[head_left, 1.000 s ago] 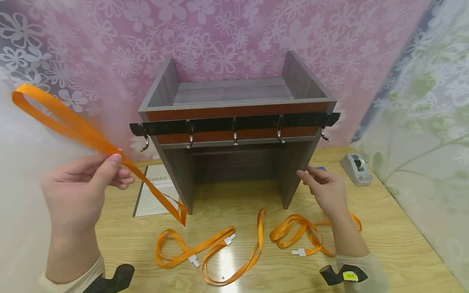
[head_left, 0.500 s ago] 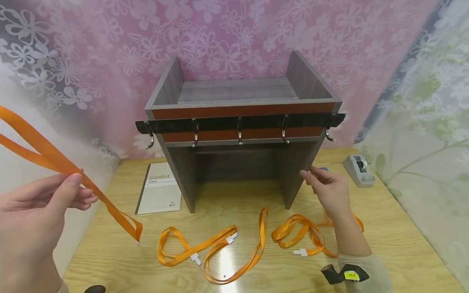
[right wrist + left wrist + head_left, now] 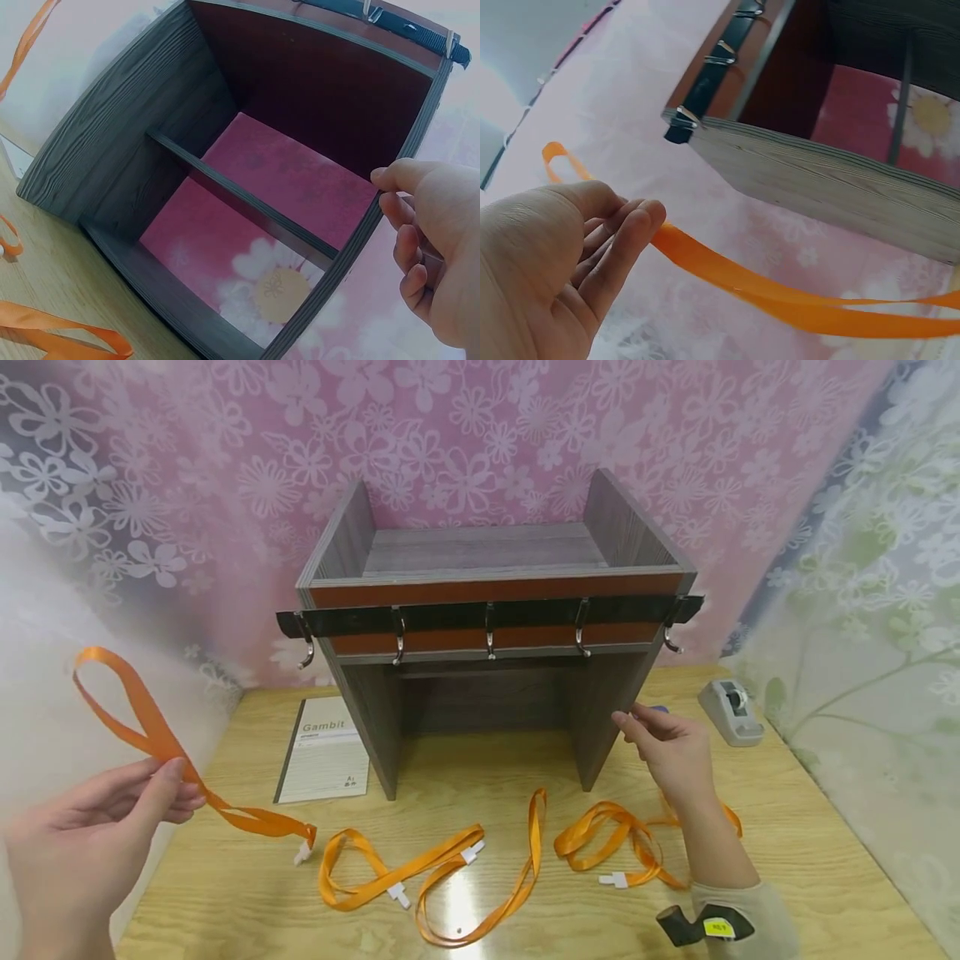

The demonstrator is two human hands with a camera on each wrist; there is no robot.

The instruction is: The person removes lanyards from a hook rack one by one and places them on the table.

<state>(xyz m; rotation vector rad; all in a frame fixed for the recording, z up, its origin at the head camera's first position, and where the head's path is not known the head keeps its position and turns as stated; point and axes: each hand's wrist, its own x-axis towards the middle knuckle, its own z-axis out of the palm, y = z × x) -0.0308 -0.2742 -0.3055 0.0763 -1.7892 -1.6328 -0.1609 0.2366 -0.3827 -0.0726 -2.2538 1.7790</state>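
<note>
My left hand [image 3: 101, 835] pinches an orange lanyard [image 3: 156, 731] between thumb and fingers, at the left of the head view. A loop of the strap stands above the hand; the other end, with a white clip [image 3: 303, 853], hangs low over the table. In the left wrist view the strap [image 3: 735, 281] runs rightward from the fingertips. My right hand [image 3: 671, 758] holds the front edge of the right side panel [image 3: 611, 710] of a grey wooden shelf, thumb on the edge and fingers outside, as the right wrist view shows. A black rail [image 3: 442, 617] with several metal hooks crosses the shelf's front.
Several more orange lanyards [image 3: 401, 866] with white clips lie on the wooden table [image 3: 247, 910] before the shelf. A notepad [image 3: 322, 756] lies left of it, a grey tape dispenser [image 3: 731, 714] stands to the right. Flowered cloth [image 3: 465, 435] hangs behind.
My left hand swung left and down with the lanyard, then came slightly back into view; its strap hangs lower now. My right hand stays at the shelf's side panel.
</note>
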